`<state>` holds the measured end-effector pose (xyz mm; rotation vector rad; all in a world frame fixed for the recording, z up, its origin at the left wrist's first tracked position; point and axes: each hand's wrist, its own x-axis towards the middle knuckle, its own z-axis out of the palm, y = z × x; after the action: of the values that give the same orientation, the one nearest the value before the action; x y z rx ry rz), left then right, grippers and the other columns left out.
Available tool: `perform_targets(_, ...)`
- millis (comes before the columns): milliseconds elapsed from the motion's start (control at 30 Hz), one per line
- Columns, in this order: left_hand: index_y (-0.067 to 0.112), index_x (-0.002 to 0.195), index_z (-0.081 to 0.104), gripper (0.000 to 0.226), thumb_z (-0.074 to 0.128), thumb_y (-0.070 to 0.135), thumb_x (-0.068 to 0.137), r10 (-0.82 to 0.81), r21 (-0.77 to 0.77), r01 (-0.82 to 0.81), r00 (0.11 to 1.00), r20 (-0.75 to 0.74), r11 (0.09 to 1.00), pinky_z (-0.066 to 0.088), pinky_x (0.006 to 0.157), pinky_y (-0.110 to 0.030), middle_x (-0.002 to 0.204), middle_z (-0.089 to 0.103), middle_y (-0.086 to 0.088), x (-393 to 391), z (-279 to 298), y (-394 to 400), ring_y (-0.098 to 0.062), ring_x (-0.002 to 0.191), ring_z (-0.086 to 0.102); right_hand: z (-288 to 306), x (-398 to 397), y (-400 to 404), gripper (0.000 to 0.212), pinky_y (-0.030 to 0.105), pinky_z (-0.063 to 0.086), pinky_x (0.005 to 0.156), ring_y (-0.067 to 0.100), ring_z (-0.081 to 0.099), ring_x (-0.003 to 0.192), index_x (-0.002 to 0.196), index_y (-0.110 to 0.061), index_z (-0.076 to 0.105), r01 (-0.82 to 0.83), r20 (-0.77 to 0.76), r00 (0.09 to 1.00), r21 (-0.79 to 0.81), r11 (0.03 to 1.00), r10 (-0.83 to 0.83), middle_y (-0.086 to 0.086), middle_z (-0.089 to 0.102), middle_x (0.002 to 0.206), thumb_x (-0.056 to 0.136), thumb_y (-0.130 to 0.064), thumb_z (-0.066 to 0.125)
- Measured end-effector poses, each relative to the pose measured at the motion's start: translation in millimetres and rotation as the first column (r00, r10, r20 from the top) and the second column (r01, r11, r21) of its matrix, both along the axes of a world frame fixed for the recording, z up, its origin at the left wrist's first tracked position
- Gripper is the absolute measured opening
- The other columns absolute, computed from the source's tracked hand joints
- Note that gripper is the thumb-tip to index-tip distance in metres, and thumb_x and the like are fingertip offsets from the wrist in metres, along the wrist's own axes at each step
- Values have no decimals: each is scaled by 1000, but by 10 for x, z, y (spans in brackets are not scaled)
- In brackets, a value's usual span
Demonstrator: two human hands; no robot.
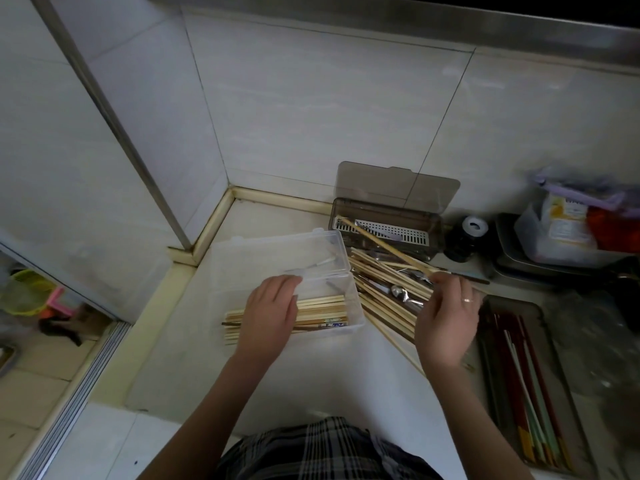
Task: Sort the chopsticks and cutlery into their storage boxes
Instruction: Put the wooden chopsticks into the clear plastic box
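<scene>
Right grip (446, 317) pinches one bamboo chopstick (384, 242) above the loose pile (388, 289); left grip (272, 313), released, rests flat on chopsticks in the clear box (346, 254).

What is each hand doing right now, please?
Left hand: open, resting flat on the wooden chopsticks in the clear box.
Right hand: pinching one long chopstick.

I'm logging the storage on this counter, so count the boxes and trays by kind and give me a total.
Clear box: 1
Brown box: 1
Grey tray: 1
Total: 3
</scene>
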<state>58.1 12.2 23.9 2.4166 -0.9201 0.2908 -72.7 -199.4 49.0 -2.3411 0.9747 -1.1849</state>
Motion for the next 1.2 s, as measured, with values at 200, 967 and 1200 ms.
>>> perform_targets(200, 16, 123, 57, 39, 61, 12, 84, -67, 66, 56, 980, 185, 996, 44, 94, -40, 124, 58, -9, -43, 113, -176, -24, 114, 54, -113, -4, 161, 16, 37, 44, 67, 15, 50, 82, 97, -17, 55, -421, -45, 900, 171, 891, 434, -10, 52, 88, 89, -6, 48)
perform_targets(967, 17, 107, 67, 37, 53, -6, 81, 130, 214, -35, 883, -452, 976, 33, 95, -27, 110, 63, -4, 202, -284, 72, -23, 108, 47, -902, -359, 20, 17, 39, 46, 89, 27, 54, 107, 110, -11, 50, 110, -678, 710, 376, 920, 192, 9, 60, 113, 95, -10, 42)
perform_targets(1200, 12, 109, 64, 32, 57, -3, 82, 133, 83, -115, 956, -263, 990, 44, 92, -35, 107, 64, -9, 61, -196, 52, -26, 102, 55, -446, -255, -48, 8, 41, 45, 84, 27, 61, 86, 100, -19, 54, 52, -372, 924, 360, 932, 92, -3, 62, 80, 94, -13, 51)
